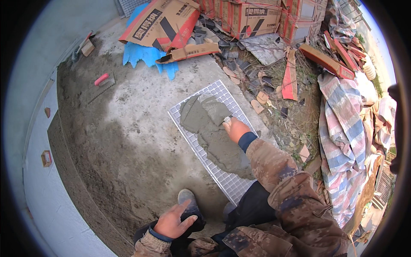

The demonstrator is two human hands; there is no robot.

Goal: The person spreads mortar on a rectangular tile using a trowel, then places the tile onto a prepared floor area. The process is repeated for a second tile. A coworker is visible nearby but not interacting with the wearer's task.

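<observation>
My right hand (235, 129) is closed round the handle of a trowel (215, 110), whose blade is smeared with grey mortar. The blade lies against the mortar (214, 139), which covers much of a large tile (186, 133). A raised grid of small squares shows along the tile's bare borders; the tile lies flat on the concrete. Low in the view, my left hand (173, 220) is held over my leg beside my boot (186, 197). Its fingers are spread and hold nothing.
A notched trowel with a red handle (102, 79) lies on the concrete floor (141, 115). Torn cardboard (167, 25) rests on a blue sheet (141, 58). Stacked boxes (257, 19) stand at the back; broken tile pieces and striped tarpaulin (342, 128) lie right.
</observation>
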